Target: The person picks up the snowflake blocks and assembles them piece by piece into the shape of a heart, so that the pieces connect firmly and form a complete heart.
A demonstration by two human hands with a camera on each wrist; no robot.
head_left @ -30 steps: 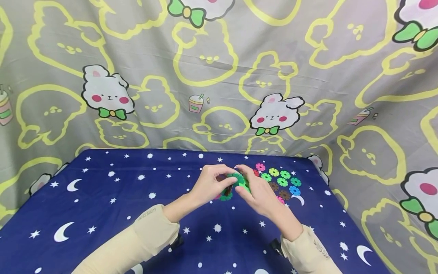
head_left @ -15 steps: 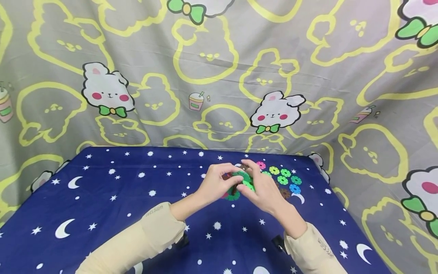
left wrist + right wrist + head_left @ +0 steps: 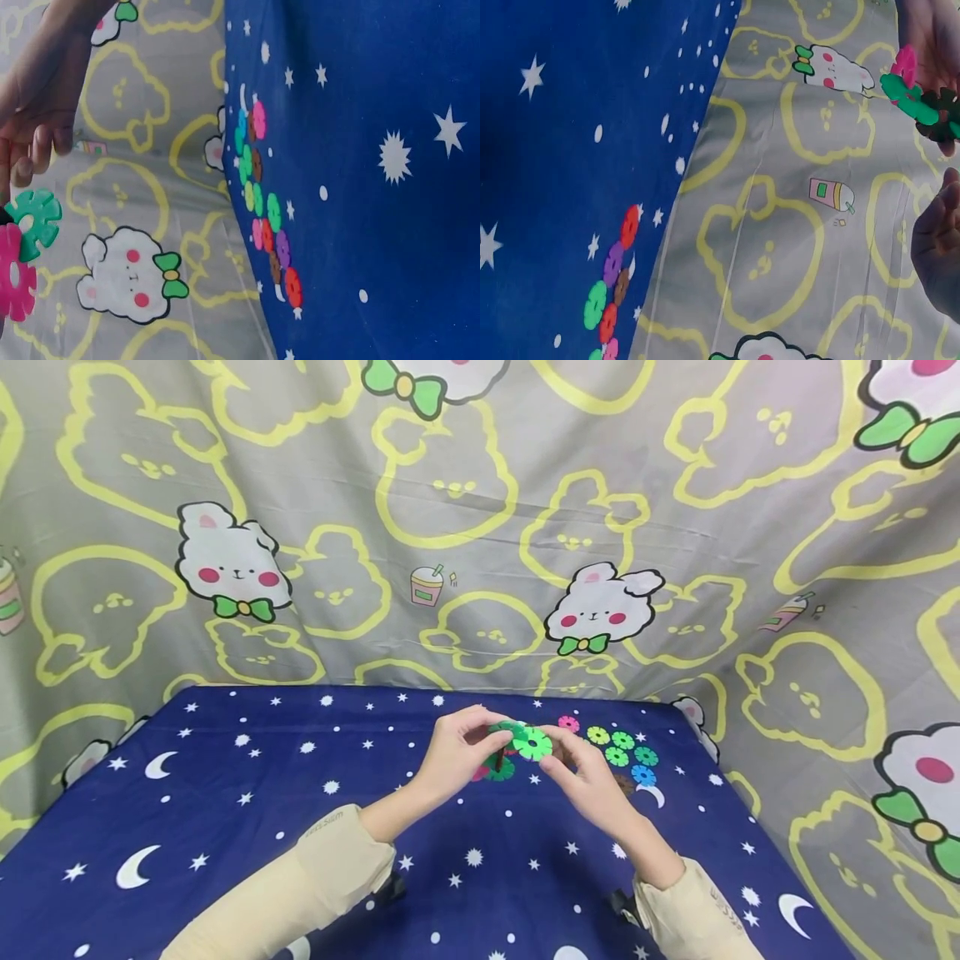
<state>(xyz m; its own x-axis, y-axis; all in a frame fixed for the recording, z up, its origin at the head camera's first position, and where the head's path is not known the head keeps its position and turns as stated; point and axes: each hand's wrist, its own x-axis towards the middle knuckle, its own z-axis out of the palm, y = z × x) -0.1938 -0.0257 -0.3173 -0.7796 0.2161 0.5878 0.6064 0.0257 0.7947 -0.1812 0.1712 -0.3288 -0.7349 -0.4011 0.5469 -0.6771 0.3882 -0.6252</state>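
In the head view my left hand [image 3: 459,750] grips a cluster of joined, notched plastic flower discs above the table. The cluster includes a dark green disc [image 3: 501,769], a pink disc [image 3: 13,274] and a brown disc [image 3: 939,114]. At its right side a light green disc [image 3: 533,744] faces the camera. My right hand [image 3: 592,781] pinches that disc's right edge between thumb and index finger. Fingers cover part of the cluster, so how the discs join is partly hidden. In the left wrist view the right hand [image 3: 41,112] is above the cluster.
Loose discs lie on the dark blue star-patterned tablecloth [image 3: 247,852] behind the right hand, among them a yellow-green disc [image 3: 597,736] and a blue disc [image 3: 643,776]. A purple disc [image 3: 283,248] shows in the left wrist view. A patterned curtain [image 3: 480,635] hangs behind the table.
My right hand's fingers have drawn back to the right, uncovering the light green disc, which now faces the camera. The left hand keeps its grip on the cluster, having shifted slightly.
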